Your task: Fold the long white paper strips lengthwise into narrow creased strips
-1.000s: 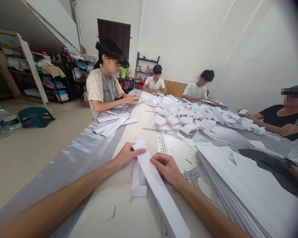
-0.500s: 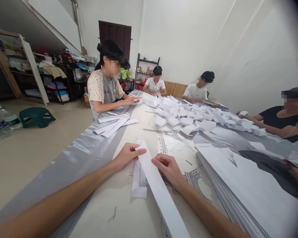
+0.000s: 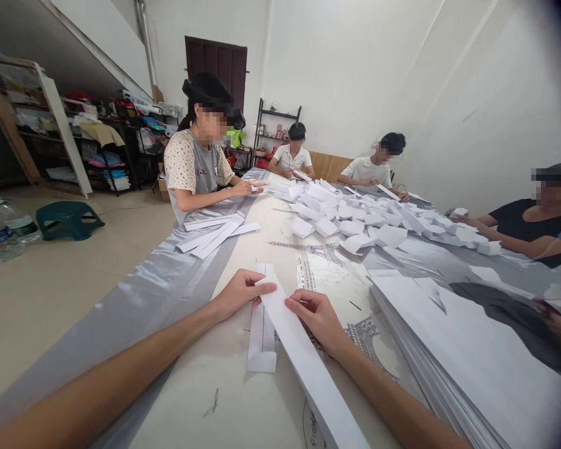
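The long white paper strip [image 3: 303,362] is plain, narrow and flat. The left hand [image 3: 238,293] and the right hand [image 3: 316,319] each pinch it near its far end, fingers closed on opposite edges.

The view comes from the person's head at the near end of a long tabletop [image 3: 224,399], facing forward and down along its length toward the far wall [image 3: 346,62]. It sits close over the left hand [image 3: 236,292] and right hand [image 3: 315,318] at the strip [image 3: 303,368], forearms entering from the bottom edge. The wide lens bends the room's edges and darkens the upper right corner.
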Available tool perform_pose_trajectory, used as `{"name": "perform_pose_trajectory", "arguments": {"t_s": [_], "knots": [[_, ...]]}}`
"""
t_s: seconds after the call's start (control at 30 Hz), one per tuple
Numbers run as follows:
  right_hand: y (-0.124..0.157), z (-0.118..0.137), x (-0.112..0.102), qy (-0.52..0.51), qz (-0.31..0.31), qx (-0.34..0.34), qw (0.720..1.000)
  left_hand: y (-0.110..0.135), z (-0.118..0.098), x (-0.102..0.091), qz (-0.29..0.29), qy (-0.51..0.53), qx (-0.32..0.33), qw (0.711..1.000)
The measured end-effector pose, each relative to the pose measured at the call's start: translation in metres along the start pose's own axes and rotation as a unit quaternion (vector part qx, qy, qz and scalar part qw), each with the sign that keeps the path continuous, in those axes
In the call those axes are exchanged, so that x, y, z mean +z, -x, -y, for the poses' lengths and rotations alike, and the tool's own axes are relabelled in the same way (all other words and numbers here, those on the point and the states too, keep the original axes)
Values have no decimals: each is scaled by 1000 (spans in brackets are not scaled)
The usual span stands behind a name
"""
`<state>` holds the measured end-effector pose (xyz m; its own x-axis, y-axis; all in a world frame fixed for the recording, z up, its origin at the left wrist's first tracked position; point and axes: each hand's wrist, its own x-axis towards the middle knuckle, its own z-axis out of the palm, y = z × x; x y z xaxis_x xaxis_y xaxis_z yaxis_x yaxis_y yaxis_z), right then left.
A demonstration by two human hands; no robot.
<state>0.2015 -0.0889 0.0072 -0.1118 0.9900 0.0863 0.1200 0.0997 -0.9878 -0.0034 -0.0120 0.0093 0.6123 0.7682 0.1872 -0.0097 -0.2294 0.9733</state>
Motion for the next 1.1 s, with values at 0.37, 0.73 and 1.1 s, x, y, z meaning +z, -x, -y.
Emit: {"name": "perform_pose_trajectory", "arguments": {"t_s": [0.37,0.73,1.1], "knots": [[1,0,-1,18,16,-20,1000,0,-5,-2,53,10,-14,998],[0,-9,-2,23,53,-46,997,1,-10,-2,90,3,-21,996],[-1,-8,-1,39,75,-68,994,1,-9,-4,135,-58,-32,989]]}}
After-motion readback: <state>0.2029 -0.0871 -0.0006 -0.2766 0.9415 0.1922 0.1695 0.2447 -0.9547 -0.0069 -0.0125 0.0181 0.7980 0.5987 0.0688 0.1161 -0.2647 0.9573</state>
